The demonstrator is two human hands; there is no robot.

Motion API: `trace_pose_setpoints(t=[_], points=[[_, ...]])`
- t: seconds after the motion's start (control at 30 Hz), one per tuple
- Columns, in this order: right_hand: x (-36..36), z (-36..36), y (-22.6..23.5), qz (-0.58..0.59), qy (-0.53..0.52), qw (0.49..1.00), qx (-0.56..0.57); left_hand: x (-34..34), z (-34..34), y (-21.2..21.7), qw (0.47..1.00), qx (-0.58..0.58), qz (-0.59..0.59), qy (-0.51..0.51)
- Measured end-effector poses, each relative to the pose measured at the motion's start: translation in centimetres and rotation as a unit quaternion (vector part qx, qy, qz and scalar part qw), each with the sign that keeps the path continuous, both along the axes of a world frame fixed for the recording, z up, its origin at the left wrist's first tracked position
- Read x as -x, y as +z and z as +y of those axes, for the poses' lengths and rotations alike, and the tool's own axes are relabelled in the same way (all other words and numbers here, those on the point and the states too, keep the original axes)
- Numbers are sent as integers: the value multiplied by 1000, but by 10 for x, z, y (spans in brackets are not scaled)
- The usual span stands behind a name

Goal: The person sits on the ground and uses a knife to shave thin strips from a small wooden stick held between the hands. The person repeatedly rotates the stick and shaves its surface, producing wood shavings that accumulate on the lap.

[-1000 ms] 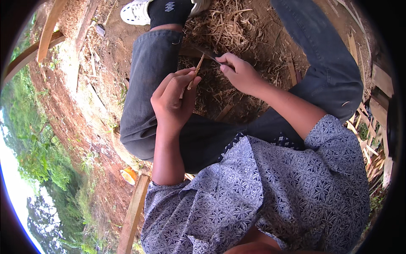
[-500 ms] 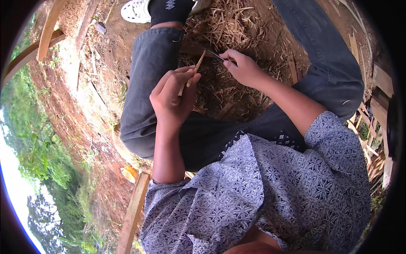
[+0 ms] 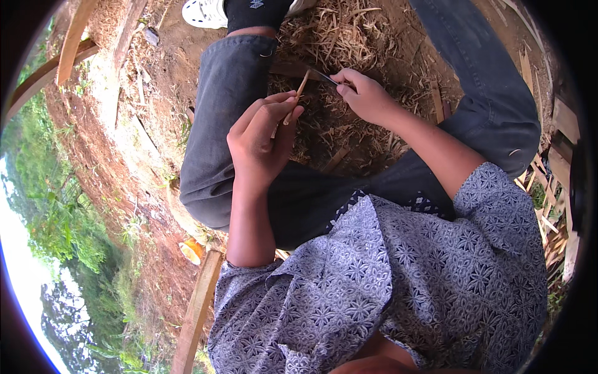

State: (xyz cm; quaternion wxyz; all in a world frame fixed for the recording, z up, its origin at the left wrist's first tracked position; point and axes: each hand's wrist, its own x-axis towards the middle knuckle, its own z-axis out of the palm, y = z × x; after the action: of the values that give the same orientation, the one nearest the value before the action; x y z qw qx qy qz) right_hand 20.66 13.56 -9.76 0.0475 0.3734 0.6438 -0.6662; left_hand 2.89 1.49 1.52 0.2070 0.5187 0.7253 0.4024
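At my far left, two curved-looking wooden slats (image 3: 73, 47) cross near the top, above leafy green foliage (image 3: 75, 227). Then come one orange-and-white object (image 3: 192, 251), too small to identify, and one straight, square-edged plank (image 3: 198, 311). One white, hole-punched clog (image 3: 204, 12) shows best, a second only in part, beside one black knitted sock (image 3: 252, 15). My two trouser legs (image 3: 224, 118) are faded dark cloth, bent wide over crumbly brown soil.

Between them are my two hands. My left hand (image 3: 258, 131) pinches a slender, pale wooden stick (image 3: 303, 86), tapered and tilted up beyond my fingertips; whether the pale ends under my palm belong to it, I cannot tell. Just right of its tip lies one knife (image 3: 326, 78), its thin dark metal blade gripped by my right hand (image 3: 367, 100); contact with the stick is unclear. Curly, fibrous shavings (image 3: 339, 34) heap beyond, and several rough boards (image 3: 564, 118) stand far right
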Motion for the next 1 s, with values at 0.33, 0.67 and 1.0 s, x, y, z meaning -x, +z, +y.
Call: trace_pose_setpoints(t=[0.33,0.67,1.0], points=[[1,-6,13,43,-8,999,12,-1,0,5,1000,10,8,-3],[6,-4,19,39,-9,999,-18,1,1,3,1000,14,15,14],[4,-6,22,29,4,999,-36,6,0,-2,999,0,23,36]])
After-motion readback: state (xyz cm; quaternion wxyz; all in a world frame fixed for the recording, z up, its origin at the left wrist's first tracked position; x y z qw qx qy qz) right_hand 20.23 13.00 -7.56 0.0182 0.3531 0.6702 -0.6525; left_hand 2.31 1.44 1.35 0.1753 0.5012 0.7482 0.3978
